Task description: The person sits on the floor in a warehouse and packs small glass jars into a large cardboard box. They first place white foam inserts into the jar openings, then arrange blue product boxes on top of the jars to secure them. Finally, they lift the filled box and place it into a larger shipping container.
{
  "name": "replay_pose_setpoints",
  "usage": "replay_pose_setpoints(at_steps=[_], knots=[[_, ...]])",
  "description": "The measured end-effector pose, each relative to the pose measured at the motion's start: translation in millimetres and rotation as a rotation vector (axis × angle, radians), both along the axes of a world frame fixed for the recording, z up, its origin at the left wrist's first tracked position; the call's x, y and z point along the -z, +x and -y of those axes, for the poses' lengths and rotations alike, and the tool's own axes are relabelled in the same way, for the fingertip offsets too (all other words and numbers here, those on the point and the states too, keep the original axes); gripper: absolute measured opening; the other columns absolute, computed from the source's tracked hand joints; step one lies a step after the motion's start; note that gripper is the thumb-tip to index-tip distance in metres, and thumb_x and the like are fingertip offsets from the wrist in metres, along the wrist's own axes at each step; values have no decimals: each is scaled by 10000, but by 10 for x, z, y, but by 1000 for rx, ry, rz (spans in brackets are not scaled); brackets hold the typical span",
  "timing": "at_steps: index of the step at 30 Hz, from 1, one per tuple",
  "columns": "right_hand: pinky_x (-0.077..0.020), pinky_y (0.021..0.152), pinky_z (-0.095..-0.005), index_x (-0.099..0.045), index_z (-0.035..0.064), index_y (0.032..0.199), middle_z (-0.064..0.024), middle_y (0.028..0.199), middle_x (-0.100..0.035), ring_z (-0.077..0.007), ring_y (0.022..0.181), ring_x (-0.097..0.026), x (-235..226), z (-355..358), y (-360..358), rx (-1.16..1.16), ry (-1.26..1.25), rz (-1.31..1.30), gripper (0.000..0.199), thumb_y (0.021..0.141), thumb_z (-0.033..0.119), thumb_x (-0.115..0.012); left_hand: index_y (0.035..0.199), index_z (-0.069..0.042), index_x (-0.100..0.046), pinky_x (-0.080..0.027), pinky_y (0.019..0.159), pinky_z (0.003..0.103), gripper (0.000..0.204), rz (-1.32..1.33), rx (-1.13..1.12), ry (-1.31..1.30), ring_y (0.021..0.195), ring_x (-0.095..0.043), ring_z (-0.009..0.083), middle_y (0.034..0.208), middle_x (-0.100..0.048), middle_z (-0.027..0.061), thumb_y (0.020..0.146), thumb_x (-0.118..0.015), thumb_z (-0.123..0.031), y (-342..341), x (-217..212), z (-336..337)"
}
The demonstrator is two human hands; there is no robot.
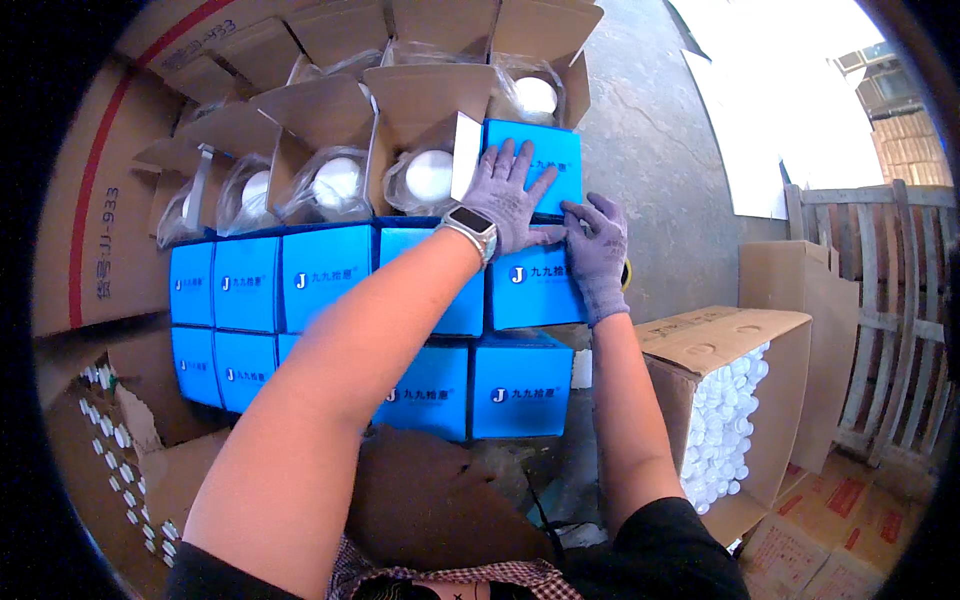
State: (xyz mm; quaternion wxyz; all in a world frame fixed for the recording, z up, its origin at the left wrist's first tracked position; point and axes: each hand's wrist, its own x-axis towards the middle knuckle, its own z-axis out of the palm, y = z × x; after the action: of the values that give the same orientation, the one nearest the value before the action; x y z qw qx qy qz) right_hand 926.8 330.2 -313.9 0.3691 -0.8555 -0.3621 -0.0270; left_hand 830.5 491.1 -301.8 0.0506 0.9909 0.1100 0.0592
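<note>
A grey-purple glove covers my left hand, which lies with spread fingers flat on the lid of a closed blue box. A watch sits on that wrist. My right hand, gloved alike, has its fingers bent over the near right corner of the same box. Directly nearer stands another blue box. To the left runs a row of open boxes with raised cardboard flaps. Inside each is a white round-topped item in clear plastic. What lies under my palms is hidden.
Closed blue boxes form a nearer row. At right, an open carton holds many small white caps. A large brown carton borders the left side. A wooden pallet stands far right, beside grey concrete floor.
</note>
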Motion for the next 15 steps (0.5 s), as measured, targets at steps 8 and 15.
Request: replay_pose_setpoints(at_steps=[8, 15], knots=[[-444, 1025, -457, -700, 80, 1120, -211, 1307, -566, -390, 1199, -546, -312, -265, -167, -73, -53, 0, 325, 813, 61, -596, 1501, -114, -381, -222, 1174, 541, 722, 117, 58, -350, 1418, -319, 442, 1518, -368, 242, 946, -491, -562, -207, -71, -62], [-511, 948, -473, -307, 170, 1519, -226, 1233, -552, -395, 1072, -612, -691, -1058, -743, -589, -49, -33, 786, 811, 1, -603, 1471, -54, -398, -339, 1103, 501, 666, 511, -283, -113, 1278, -480, 424, 1331, -556, 251, 906, -622, -327, -1510, -455, -584]])
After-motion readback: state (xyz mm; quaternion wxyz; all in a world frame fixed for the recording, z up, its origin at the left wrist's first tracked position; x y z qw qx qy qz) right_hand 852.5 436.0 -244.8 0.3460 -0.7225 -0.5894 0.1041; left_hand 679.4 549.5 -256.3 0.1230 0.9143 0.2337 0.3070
